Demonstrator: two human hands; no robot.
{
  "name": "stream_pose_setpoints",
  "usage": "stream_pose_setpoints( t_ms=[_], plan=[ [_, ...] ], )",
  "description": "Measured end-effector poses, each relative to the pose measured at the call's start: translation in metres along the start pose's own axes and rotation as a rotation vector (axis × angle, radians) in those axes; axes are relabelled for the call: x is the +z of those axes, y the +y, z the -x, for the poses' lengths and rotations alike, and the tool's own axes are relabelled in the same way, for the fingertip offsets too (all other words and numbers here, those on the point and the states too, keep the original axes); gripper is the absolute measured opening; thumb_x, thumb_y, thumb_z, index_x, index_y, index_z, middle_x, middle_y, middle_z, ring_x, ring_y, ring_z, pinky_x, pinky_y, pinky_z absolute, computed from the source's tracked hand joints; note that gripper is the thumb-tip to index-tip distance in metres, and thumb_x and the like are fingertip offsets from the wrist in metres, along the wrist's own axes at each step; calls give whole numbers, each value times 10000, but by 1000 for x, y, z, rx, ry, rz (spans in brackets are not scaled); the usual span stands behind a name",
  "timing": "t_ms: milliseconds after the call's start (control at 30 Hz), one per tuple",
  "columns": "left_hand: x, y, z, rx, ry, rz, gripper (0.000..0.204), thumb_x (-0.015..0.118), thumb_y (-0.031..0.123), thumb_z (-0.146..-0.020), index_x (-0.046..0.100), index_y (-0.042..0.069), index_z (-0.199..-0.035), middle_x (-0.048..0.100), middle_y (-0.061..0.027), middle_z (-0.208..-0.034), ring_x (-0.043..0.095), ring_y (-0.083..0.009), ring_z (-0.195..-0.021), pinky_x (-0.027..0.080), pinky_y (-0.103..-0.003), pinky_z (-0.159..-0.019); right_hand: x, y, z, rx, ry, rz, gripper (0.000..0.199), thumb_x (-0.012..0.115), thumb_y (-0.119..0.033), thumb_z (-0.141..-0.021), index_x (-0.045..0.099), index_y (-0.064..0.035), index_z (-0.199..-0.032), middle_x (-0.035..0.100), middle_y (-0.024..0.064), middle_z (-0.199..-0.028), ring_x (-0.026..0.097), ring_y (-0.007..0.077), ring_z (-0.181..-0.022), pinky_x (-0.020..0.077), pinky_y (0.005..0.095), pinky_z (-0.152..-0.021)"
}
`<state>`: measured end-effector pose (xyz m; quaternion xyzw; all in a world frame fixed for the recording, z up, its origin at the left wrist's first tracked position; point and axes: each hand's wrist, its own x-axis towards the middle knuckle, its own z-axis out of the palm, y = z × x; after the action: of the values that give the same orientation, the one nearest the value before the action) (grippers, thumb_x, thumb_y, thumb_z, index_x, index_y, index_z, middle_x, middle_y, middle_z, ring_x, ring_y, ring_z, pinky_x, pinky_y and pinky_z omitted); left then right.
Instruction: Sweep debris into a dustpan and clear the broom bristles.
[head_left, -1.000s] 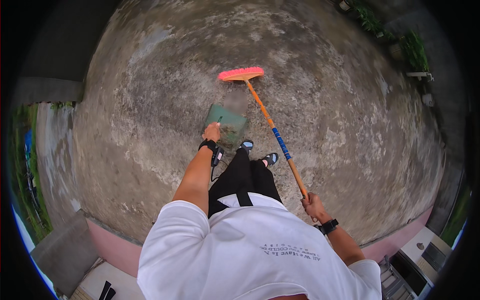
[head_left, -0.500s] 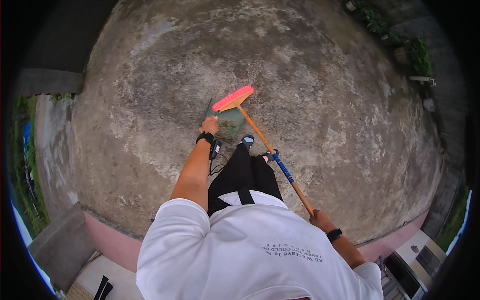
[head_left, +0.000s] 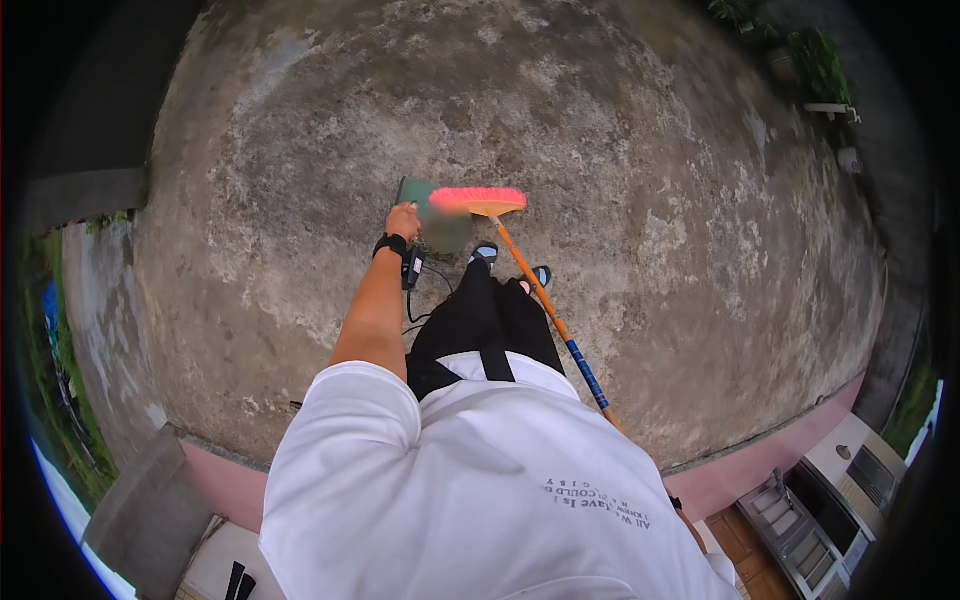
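Note:
My left hand reaches forward, closed around the handle of a green dustpan. A blurred patch hides part of the pan. Over the dustpan and to its right is a broom with pink bristles and an orange head, bristles facing away from me. Its orange stick, with a blue-wrapped section, slants down to the right and passes behind my white shirt. The shirt hides my right hand; only a bit of that forearm and its black wristband show at the right side.
Stained concrete floor spreads around my feet. A small black device with a cable hangs by my left wrist. A low pink wall runs behind me. Potted plants and a tap are at the far right.
The broom head has turned level and shifted slightly right. My left hand and the dustpan have moved a little left and away. My right hand has gone out of sight behind my shirt.

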<state>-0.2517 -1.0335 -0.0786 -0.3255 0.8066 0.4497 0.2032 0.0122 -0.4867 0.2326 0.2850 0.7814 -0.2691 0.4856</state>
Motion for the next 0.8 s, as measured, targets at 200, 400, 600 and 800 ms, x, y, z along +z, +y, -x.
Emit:
stream_pose_setpoints(
  t_ms=[200, 400, 600, 800],
  plan=[
    [-13, 39, 39, -140, -64, 110, 289, 382, 176, -823, 461, 10, -1047, 568, -120, -693, 551, -189, -556, 431, -324, -569, -22, -42, 27, 244, -96, -291, 125, 578, -133, -696, 541, -13, -700, 465, 7, -500, 389, 69, -368, 288, 226, -320],
    [-4, -42, 1, 192, 218, -247, 362, 422, 291, -806, 487, 26, -1044, 571, -127, -771, 537, -208, -609, 431, -321, -578, -38, -35, 15, 128, -160, -341, 102, 566, -107, -702, 499, -42, -660, 394, -29, -462, 326, 49, -327, 214, 205, -273],
    [-9, -17, 48, 178, 181, -181, 368, 393, 385, -789, 579, 91, -909, 564, -149, -872, 514, -330, -832, 406, -402, -723, -70, -27, 18, 242, -321, -336, 131, 537, -67, -729, 425, -90, -665, 299, -59, -433, 262, 28, -314, 176, 194, -269],
    [-7, -5, 62, 134, 154, -278, 324, 417, 357, -795, 585, 101, -904, 567, -138, -867, 523, -317, -811, 428, -419, -697, -98, -11, 25, 352, -413, -464, 157, 539, -69, -735, 410, -108, -655, 288, -69, -429, 257, 33, -308, 163, 201, -270]
  ],
)
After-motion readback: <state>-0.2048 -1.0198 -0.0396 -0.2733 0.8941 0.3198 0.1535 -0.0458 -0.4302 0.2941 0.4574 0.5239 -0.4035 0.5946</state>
